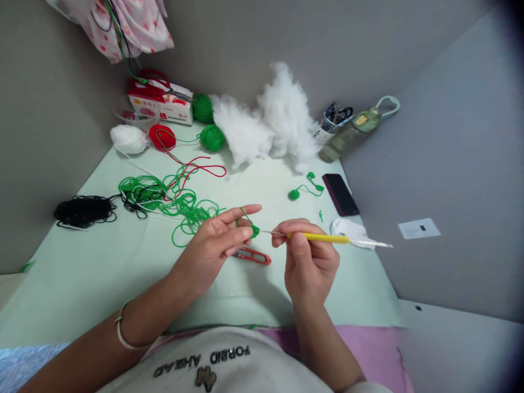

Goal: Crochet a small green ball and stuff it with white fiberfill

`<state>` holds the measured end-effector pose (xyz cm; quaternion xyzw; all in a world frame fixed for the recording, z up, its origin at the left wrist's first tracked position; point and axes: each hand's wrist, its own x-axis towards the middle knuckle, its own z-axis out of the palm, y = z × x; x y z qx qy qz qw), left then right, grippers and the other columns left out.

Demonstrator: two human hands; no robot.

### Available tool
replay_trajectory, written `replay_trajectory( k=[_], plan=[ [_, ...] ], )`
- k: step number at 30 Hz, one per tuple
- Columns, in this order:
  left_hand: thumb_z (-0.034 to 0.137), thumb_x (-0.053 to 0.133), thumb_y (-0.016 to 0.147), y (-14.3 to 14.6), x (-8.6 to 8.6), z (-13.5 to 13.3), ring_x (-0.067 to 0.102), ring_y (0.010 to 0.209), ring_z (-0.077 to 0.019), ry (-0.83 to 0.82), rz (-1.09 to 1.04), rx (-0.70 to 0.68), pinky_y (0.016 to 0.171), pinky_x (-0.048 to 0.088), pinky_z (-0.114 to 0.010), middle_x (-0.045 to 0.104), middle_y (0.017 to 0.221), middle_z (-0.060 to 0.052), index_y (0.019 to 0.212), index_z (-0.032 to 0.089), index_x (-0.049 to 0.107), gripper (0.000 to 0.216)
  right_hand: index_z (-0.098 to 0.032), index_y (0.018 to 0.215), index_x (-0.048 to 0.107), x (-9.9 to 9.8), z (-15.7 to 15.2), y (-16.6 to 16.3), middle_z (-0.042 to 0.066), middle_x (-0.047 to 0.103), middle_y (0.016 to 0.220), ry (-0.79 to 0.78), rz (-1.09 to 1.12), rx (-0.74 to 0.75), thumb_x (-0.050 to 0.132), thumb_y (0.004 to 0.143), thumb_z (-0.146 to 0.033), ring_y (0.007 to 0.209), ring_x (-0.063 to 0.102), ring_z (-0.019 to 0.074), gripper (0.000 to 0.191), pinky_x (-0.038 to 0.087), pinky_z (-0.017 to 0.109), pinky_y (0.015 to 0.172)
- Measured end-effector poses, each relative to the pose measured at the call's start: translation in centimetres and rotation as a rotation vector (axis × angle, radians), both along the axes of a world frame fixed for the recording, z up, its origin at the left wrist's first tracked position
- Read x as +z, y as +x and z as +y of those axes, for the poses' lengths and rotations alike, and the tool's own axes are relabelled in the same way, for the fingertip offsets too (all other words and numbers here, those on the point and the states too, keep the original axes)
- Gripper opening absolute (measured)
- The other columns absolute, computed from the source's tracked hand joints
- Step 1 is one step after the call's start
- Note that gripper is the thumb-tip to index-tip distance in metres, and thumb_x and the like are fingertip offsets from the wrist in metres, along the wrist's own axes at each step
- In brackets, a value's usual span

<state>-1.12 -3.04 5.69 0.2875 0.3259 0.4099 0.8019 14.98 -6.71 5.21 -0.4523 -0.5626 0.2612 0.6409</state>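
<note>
Between the thumb and fingers of my left hand (223, 237) is a small green crochet piece (255, 231), with green yarn looped up over the raised index finger. My right hand (309, 259) grips a crochet hook (319, 237) by its yellow handle. The hook's thin metal tip meets the green piece; whether it passes through a stitch is too small to tell. Under my left hand lie orange thread snips (254, 255), partly hidden by the fingers. A loose tangle of green yarn (188, 210) spreads on the table to the left of my left hand.
Black yarn (85, 211), a white ball (128, 139), a red ball (162, 137) and green balls (212, 138) lie left and back. White stuffing (286, 114) sits at the back. A bottle (352, 134), phone (340, 194) and small green crocheted pieces (294, 195) are to the right.
</note>
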Motion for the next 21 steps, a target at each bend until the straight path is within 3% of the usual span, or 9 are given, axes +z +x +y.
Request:
replay_trajectory(
  k=[3, 6, 10, 13, 15, 18, 21],
  plan=[
    [0.024, 0.079, 0.083, 0.2, 0.0, -0.4, 0.043, 0.061, -0.0065, 0.064, 0.029, -0.006, 0.064, 0.052, -0.02, 0.055, 0.077, 0.004, 0.122, 0.024, 0.076, 0.039, -0.023, 0.096, 0.074, 0.1, 0.4, -0.3, 0.005, 0.073, 0.09, -0.084, 0.072, 0.074, 0.058, 0.101, -0.025, 0.074, 0.066, 0.0158, 0.017, 0.058, 0.033, 0.066],
    [0.024, 0.081, 0.082, 0.5, -0.2, -0.7, 0.052, 0.07, -0.0086, 0.087, 0.048, 0.049, 0.064, 0.052, -0.019, 0.061, 0.087, 0.001, 0.124, 0.026, 0.075, 0.043, -0.023, 0.096, 0.076, -0.1, 0.3, -0.6, 0.005, 0.075, 0.091, -0.074, 0.003, 0.036, 0.06, 0.1, -0.022, 0.078, 0.068, 0.0168, 0.016, 0.058, 0.033, 0.067],
    [0.021, 0.084, 0.08, 0.4, 0.0, -0.4, 0.045, 0.058, -0.0064, 0.014, -0.006, -0.014, 0.066, 0.054, -0.021, 0.053, 0.068, 0.007, 0.133, 0.026, 0.07, 0.055, -0.023, 0.095, 0.076, -0.1, 0.2, -0.2, 0.006, 0.074, 0.09, -0.037, 0.017, 0.045, 0.062, 0.099, -0.025, 0.077, 0.068, 0.0176, 0.015, 0.059, 0.033, 0.065],
    [0.023, 0.084, 0.081, 0.2, 0.1, -0.1, 0.035, 0.051, -0.0049, -0.065, -0.114, -0.118, 0.069, 0.054, -0.023, 0.038, 0.054, 0.011, 0.128, 0.022, 0.074, 0.048, -0.022, 0.093, 0.075, 0.0, 0.4, 0.5, 0.004, 0.072, 0.085, -0.119, 0.231, 0.099, 0.06, 0.1, -0.028, 0.065, 0.065, 0.0135, 0.018, 0.058, 0.029, 0.059],
    [0.024, 0.084, 0.08, 0.3, -0.1, -0.1, 0.033, 0.05, -0.0042, -0.07, -0.145, -0.14, 0.07, 0.054, -0.023, 0.041, 0.057, 0.01, 0.121, 0.021, 0.077, 0.041, -0.021, 0.089, 0.074, 0.1, 0.6, 0.8, 0.002, 0.07, 0.08, -0.179, 0.336, 0.139, 0.061, 0.099, -0.03, 0.06, 0.063, 0.0116, 0.018, 0.055, 0.026, 0.054],
    [0.021, 0.084, 0.079, 0.7, -0.3, -0.4, 0.044, 0.058, -0.0053, -0.003, -0.075, -0.06, 0.069, 0.053, -0.022, 0.055, 0.075, 0.004, 0.119, 0.025, 0.078, 0.041, -0.021, 0.089, 0.074, -0.1, 0.6, 0.5, 0.003, 0.072, 0.082, -0.196, 0.305, 0.151, 0.063, 0.098, -0.033, 0.064, 0.065, 0.013, 0.018, 0.056, 0.027, 0.056],
    [0.021, 0.085, 0.078, 1.0, -0.5, -0.7, 0.053, 0.067, -0.0092, 0.075, 0.006, 0.04, 0.065, 0.051, -0.021, 0.059, 0.082, 0.002, 0.119, 0.027, 0.077, 0.042, -0.023, 0.096, 0.077, -0.3, 0.3, -0.1, 0.006, 0.077, 0.094, -0.151, 0.138, 0.078, 0.064, 0.098, -0.031, 0.078, 0.069, 0.0168, 0.016, 0.058, 0.032, 0.067]
  ],
)
